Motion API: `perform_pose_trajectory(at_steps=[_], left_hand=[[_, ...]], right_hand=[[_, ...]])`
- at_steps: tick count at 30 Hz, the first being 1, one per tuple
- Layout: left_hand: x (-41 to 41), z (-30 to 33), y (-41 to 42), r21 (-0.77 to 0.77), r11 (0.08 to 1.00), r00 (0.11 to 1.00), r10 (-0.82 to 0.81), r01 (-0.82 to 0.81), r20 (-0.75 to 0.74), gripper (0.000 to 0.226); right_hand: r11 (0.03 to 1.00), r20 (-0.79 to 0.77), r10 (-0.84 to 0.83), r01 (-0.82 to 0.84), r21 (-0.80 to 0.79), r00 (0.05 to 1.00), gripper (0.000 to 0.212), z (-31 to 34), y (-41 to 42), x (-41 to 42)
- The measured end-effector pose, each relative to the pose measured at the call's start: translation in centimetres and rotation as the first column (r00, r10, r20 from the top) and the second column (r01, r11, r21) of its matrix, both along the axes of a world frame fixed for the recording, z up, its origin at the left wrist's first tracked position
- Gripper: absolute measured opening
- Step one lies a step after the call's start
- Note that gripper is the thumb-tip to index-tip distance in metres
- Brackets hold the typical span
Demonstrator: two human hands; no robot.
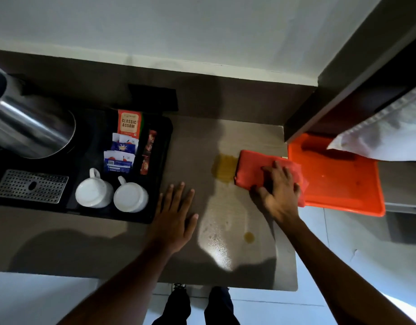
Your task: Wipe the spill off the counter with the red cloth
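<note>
A folded red cloth [251,171] lies flat on the brown counter [190,146], at its right side. My right hand [276,191] presses down on the cloth with fingers spread over it. A yellowish spill [224,168] sits just left of the cloth, touching its left edge. A smaller yellow drop [248,237] lies nearer to me on the counter. My left hand [175,218] rests flat on the counter, fingers apart, holding nothing, beside the black tray.
A black tray [160,184] at the left holds two upturned white cups [94,192], tea sachets [128,124] and a steel kettle [31,127]. An orange plastic tray [343,184] sits off the counter's right edge. A dark shelf [343,90] overhangs at right.
</note>
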State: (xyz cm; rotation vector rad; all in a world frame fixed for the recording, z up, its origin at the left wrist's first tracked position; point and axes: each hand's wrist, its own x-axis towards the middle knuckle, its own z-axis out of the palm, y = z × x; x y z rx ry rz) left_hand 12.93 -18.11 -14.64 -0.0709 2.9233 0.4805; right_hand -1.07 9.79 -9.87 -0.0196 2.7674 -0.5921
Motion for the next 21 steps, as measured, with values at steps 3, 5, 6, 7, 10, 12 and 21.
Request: perform_pose_trajectory(at_steps=[3,5,6,7,10,12,21], left_hand=[[0.0,-0.4,0.0,0.005,1.0,1.0,-0.004,0.004,0.0,0.07],[-0.1,-0.5,0.0,-0.01,1.0,1.0,-0.003,0.003,0.009,0.07],[0.0,-0.5,0.1,-0.014,1.0,1.0,-0.001,0.001,0.012,0.07],[0.0,-0.6,0.1,-0.014,1.0,1.0,0.001,-0.001,0.009,0.07],[0.1,-1.0,0.1,0.005,1.0,1.0,0.012,-0.012,-0.026,0.072],[0.1,-1.0,0.1,0.01,1.0,0.998,0.022,-0.022,-0.058,0.071],[0.1,-0.9,0.2,-0.031,0.999,0.999,0.015,-0.017,-0.038,0.071]], right_hand=[[0.986,0.046,-0.151,0.147,0.078,0.987,0.068,0.0,-2.7,-1.2],[0.968,0.068,-0.173,0.157,0.196,0.983,0.073,-1.2,-5.1,-1.2],[0.956,0.05,-0.189,0.172,0.238,0.981,0.076,-1.8,-6.0,-1.1],[0.946,0.031,-0.208,0.193,0.259,0.978,0.079,-2.3,-6.9,-1.3],[0.935,0.009,-0.258,0.248,0.254,0.966,0.087,-3.2,-8.8,-3.3],[0.94,0.007,-0.247,0.237,0.245,0.969,0.086,-3.3,-10.6,-5.0],[0.886,0.018,0.306,-0.291,0.361,0.952,0.08,-3.6,-5.9,-2.7]])
